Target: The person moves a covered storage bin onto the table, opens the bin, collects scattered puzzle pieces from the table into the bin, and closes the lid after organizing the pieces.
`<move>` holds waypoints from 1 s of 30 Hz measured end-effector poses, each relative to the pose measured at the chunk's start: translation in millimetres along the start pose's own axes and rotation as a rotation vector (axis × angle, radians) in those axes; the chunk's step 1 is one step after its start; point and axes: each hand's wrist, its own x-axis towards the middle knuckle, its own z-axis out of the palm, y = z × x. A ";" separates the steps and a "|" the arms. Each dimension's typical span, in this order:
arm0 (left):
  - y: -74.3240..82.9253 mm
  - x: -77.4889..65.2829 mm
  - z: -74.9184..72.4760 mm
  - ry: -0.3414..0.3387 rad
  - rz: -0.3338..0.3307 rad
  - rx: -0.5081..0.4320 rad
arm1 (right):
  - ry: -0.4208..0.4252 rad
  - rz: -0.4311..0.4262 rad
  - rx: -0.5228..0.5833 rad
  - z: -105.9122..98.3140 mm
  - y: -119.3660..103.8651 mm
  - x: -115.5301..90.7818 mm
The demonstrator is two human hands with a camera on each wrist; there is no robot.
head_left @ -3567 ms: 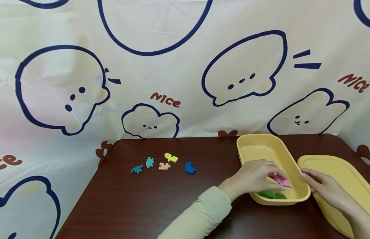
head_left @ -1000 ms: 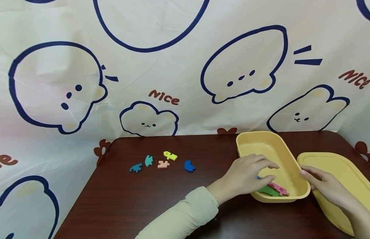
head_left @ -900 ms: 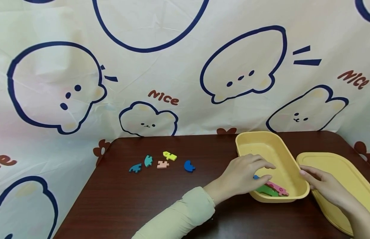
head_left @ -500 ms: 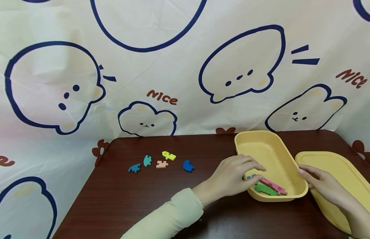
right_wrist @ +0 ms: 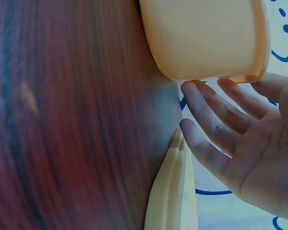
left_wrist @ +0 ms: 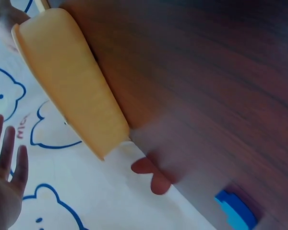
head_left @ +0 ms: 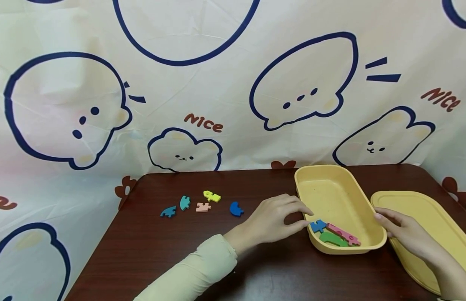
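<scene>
A yellow plastic box (head_left: 330, 196) stands at the right of the table. Inside its near end lie a blue puzzle piece (head_left: 318, 226), a pink puzzle piece (head_left: 343, 234) and a green puzzle piece (head_left: 333, 238). My left hand (head_left: 272, 219) is at the box's left rim, fingers loosely bent and spread, with nothing visible in them. My right hand (head_left: 409, 234) grips the box's right rim, thumb at the edge. In the right wrist view, the fingers (right_wrist: 206, 115) of that hand lie below the box, some touching its outer wall.
A yellow lid (head_left: 413, 209) lies right of the box, beneath my right hand. Left on the dark table are several loose puzzle pieces: blue (head_left: 236, 209), pale pink (head_left: 203, 207), yellow (head_left: 212, 196), turquoise (head_left: 185, 202) and teal-blue (head_left: 168, 211). A patterned cloth (head_left: 233, 104) hangs behind.
My left hand has moved left from over the pieces to the box's left rim, uncovering the blue piece. The pink piece has shifted nearer the green one. My right hand stays at the box.
</scene>
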 end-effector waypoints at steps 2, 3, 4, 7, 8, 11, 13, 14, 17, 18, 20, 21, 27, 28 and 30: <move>-3.4 -3.9 -2.2 -0.020 -0.009 -0.042 | 0.001 0.002 0.004 0.0 -0.3 0.1; -5.3 -6.1 -3.1 -0.031 -0.010 -0.042 | 0.000 0.004 0.007 0.1 -0.6 0.2; -6.9 -8.3 -4.1 -0.040 -0.016 -0.055 | -0.002 0.002 0.010 -0.2 -0.5 0.6; -11.3 -14.5 -7.8 -0.065 -0.038 -0.068 | -0.002 0.001 0.012 -0.3 -1.2 0.8; -12.6 -16.5 -9.2 -0.070 -0.047 -0.071 | -0.003 0.002 0.011 -0.2 -1.4 0.8; -16.3 -21.7 -13.9 -0.067 -0.072 -0.103 | -0.006 0.009 0.009 0.0 -1.9 0.3; -19.0 -24.6 -16.9 -0.060 -0.084 -0.115 | -0.006 0.009 0.005 -0.1 -2.1 0.4; -20.6 -26.0 -18.3 -0.059 -0.088 -0.114 | -0.006 0.008 0.004 0.0 -2.3 0.4; -24.9 -30.2 -22.3 -0.066 -0.094 -0.102 | -0.004 0.007 0.003 -0.5 -2.4 1.0; -26.5 -32.0 -23.2 -0.072 -0.098 -0.094 | -0.003 0.008 0.003 -0.5 -2.4 1.0; -29.5 -36.0 -25.1 -0.087 -0.112 -0.080 | -0.003 0.011 0.005 -0.4 -2.2 0.8; -30.7 -38.3 -26.3 -0.095 -0.120 -0.072 | -0.003 0.010 0.006 -0.2 -2.1 0.7; -39.1 -53.1 -31.7 -0.116 -0.188 -0.058 | -0.009 0.013 0.011 0.1 -1.8 -0.5; -40.7 -55.1 -32.5 -0.115 -0.202 -0.066 | -0.010 0.015 0.009 -0.1 -1.9 -0.5; -43.0 -58.7 -34.6 -0.109 -0.233 -0.086 | -0.011 0.021 0.005 -0.6 -1.7 -0.3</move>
